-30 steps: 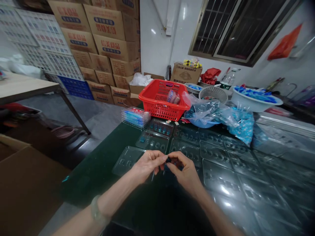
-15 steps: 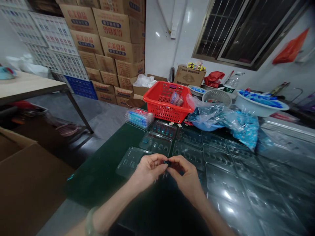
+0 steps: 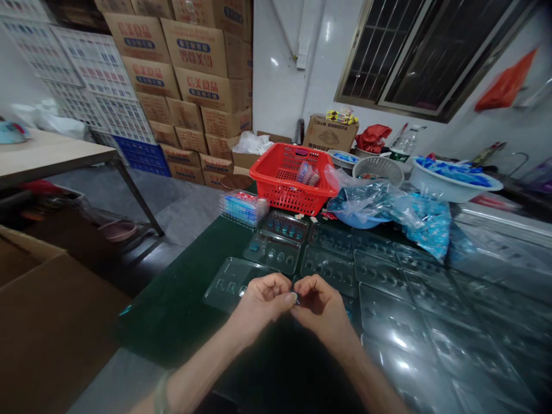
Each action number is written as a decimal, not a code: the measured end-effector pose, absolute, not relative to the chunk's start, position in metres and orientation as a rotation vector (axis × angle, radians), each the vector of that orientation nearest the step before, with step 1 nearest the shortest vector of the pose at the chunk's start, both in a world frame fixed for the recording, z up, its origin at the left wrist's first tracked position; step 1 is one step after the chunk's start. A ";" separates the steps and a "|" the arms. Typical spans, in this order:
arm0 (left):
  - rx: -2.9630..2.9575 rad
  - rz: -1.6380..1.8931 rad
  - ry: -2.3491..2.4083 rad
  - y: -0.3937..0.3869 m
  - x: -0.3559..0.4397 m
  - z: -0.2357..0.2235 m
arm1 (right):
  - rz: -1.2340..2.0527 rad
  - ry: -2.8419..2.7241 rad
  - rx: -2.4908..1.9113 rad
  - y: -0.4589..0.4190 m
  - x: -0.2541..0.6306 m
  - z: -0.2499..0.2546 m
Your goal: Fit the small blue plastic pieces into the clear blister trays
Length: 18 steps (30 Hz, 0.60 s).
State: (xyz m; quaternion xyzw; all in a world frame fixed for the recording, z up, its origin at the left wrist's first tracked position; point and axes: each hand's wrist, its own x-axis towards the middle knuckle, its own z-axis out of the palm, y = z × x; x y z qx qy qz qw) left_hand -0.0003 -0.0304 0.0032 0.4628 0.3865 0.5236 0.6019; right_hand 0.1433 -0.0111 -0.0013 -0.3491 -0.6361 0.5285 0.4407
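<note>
Low in the middle of my feed, the left hand (image 3: 263,302) and the right hand (image 3: 322,305) are curled closed and meet at the fingertips, together pinching a small dark piece (image 3: 295,299) (too small on my screen to tell what it is). That piece sits between the fingertips, held above the tabletop. A pale bangle (image 3: 161,397) circles the left wrist.

Directly under the hands lies a dark green tabletop (image 3: 172,322), glossy and catching the ceiling light. Clear plastic blister trays (image 3: 328,267) cover most of it in loose rows, and the nearest one (image 3: 230,284) sits just left of the hands. Farther up, two of the trays (image 3: 271,252) hold a few blue pieces, and a stack of filled trays (image 3: 244,208) stands near the far edge.

Along that edge I can see a red plastic basket (image 3: 288,198), a crumpled clear bag of blue packets (image 3: 425,227), and a white basin (image 3: 457,195) heaped with more of them.

Beyond the table, cardboard cartons (image 3: 194,75) climb the upper left of the room above a grey floor (image 3: 181,207). A barred window (image 3: 422,52) fills the upper right, and an open cardboard box (image 3: 47,328) occupies the lower left.
</note>
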 end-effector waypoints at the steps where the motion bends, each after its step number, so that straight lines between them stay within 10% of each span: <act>1: 1.013 1.216 0.878 -0.032 0.002 0.001 | 1.324 -1.540 -0.866 -0.012 0.142 -0.002; 18: 0.397 1.081 0.906 -0.023 -0.002 0.007 | 0.834 -1.985 -0.913 -0.004 0.142 0.008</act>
